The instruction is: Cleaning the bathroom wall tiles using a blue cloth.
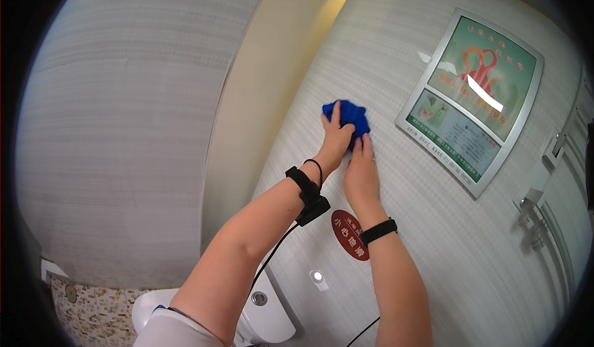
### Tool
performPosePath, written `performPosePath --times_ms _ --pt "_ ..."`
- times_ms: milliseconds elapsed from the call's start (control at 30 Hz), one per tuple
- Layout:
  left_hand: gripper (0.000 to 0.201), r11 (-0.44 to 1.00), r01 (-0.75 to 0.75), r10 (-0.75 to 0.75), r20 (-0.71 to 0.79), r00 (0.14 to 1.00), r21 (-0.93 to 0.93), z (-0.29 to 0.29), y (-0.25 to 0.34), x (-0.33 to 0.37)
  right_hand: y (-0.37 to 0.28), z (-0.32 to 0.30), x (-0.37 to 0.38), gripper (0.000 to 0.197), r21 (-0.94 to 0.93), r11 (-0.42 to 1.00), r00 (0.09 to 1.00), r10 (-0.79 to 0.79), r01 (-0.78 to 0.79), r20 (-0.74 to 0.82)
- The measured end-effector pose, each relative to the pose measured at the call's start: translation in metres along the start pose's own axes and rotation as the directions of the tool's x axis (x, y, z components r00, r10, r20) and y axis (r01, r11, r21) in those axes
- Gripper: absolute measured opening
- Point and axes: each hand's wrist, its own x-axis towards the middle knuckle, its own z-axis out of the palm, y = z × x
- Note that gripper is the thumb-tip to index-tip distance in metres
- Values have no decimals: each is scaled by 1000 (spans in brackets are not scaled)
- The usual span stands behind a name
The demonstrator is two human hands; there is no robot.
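A bunched blue cloth (354, 113) lies against the pale, ribbed wall panel. My left hand (337, 139) holds it there, with the index finger stretched up over the cloth and the thumb pointing to the right. Just below and to the right, my right hand (362, 177) has its fingers extended, the fingertips at the cloth's lower edge. The cloth covers part of the left fingers. A black band with a small box sits on my left wrist, and a black strap is around my right wrist.
A framed poster (476, 93) hangs right of the cloth, and an oval red sticker (350, 235) is below it. A metal door latch (538, 189) is at far right. A white toilet (269, 310) stands at lower left above mosaic floor tiles (99, 310). A black cable (272, 257) trails from my left wrist.
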Motion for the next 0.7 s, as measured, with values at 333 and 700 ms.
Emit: performPosePath --times_ms 333,700 --pt "66 773 -324 348 62 935 545 30 -13 5 -1 -33 2 50 324 945 993 81 -50 -83" --pt "64 525 -839 813 207 545 147 75 66 66 -11 -15 -39 60 -413 911 984 77 -4 161"
